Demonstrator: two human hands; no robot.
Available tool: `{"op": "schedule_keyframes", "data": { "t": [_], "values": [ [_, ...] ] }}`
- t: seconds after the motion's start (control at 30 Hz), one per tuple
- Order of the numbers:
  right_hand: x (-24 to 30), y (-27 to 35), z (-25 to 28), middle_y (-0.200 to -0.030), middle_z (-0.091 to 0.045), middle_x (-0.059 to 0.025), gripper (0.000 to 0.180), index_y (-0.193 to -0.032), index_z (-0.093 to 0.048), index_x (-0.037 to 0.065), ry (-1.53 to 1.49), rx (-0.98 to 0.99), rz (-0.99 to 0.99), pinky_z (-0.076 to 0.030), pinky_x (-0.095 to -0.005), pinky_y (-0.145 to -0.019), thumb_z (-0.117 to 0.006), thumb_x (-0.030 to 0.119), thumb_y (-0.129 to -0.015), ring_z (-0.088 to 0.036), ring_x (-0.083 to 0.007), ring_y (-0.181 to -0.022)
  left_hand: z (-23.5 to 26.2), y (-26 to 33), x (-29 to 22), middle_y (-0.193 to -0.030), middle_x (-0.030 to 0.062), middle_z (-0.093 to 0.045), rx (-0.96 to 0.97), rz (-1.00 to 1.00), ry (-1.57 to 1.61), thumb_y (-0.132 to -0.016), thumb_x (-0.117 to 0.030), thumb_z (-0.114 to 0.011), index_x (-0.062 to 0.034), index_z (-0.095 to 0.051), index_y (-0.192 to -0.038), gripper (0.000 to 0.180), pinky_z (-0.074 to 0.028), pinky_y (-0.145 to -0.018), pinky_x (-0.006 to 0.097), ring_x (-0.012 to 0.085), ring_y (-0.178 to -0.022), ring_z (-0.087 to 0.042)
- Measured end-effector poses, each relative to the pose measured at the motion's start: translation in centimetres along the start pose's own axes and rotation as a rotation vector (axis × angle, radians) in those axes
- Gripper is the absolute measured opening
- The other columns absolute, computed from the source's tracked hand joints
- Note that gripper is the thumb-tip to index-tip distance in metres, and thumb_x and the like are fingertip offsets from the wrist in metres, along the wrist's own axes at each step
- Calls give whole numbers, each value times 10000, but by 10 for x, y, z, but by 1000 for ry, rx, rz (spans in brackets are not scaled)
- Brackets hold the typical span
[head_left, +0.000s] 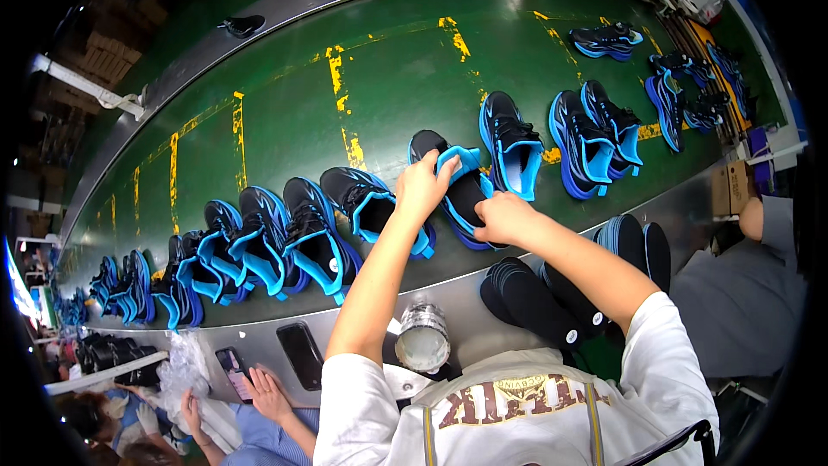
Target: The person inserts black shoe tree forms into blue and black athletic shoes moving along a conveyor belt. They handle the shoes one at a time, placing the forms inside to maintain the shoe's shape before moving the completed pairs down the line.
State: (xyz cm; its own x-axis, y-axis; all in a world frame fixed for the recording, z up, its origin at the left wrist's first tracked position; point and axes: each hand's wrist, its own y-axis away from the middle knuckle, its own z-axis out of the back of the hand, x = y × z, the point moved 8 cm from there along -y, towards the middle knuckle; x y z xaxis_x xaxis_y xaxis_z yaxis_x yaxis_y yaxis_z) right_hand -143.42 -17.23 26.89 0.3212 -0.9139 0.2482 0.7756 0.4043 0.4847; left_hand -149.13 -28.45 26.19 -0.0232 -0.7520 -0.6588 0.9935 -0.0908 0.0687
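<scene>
A black sneaker (424, 143) with bright blue lining lies on the green belt in front of me, toe pointing away. My left hand (420, 184) is closed on its upper at the tongue and collar, pulling the blue lining up. A black insole (467, 197) shows in the shoe's opening, its front part hidden inside. My right hand (507, 218) pinches the heel end of this insole, close to the shoe's back. Just left of my left hand is another sneaker (354, 194), and beyond my right hand stands one more sneaker (511, 142).
Several matching sneakers (315, 229) line the belt (285, 121) on both sides. Along the metal ledge (466, 289) are stacks of black insoles (528, 300), a round container (423, 338) and a dark phone (299, 355). A co-worker's hands (269, 395) are at lower left, one by another phone.
</scene>
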Motion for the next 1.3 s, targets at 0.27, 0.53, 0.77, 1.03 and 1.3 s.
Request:
{"op": "schedule_keyframes", "data": {
  "t": [0.27,0.53,0.77,1.03,1.3],
  "values": [
    [13,-25,-30,-854,-531,-162,156,-785,-616,33,34,-167,216,-455,-364,-735,-499,90,-698,-537,-288,-821,-15,0,18,-670,220,-571,83,96,163,-791,-445,-494,-22,-603,-790,436,-437,-617,394,366,-685,-568],
    [3,-46,-49,-1039,-497,-164,246,-923,-611,19,197,141,113,-430,-347,-794,-478,142,-756,-493,-280,-951,-17,4,21,-715,221,-576,135,168,217,-780,-430,-524,3,-566,-823,438,-438,-640,386,344,-717,-579],
    [-4,-54,-77,-1187,-454,-143,295,-1012,-597,20,493,441,141,-391,-321,-850,-468,145,-778,-446,-262,-1060,-22,-1,23,-746,166,-581,179,175,324,-713,-420,-609,12,-480,-1053,565,-435,-646,304,214,-732,-566],
    [7,-36,-67,-939,-613,-76,268,-975,-592,53,629,275,564,-285,-351,-918,-439,169,-788,-545,-197,-941,-2,3,-15,-743,137,-571,-179,-224,-152,-721,-340,-622,-78,-482,-1065,455,-443,-576,361,302,-651,-571],
    [-2,-9,-65,-892,-593,-192,553,-1147,-364,-124,82,415,255,-100,-394,-1040,-333,299,-792,-537,-280,-945,-17,-5,-38,-693,69,-585,-31,-365,-526,-616,-356,-689,-59,-499,-980,507,-438,-546,364,242,-629,-595]
  ]
}}
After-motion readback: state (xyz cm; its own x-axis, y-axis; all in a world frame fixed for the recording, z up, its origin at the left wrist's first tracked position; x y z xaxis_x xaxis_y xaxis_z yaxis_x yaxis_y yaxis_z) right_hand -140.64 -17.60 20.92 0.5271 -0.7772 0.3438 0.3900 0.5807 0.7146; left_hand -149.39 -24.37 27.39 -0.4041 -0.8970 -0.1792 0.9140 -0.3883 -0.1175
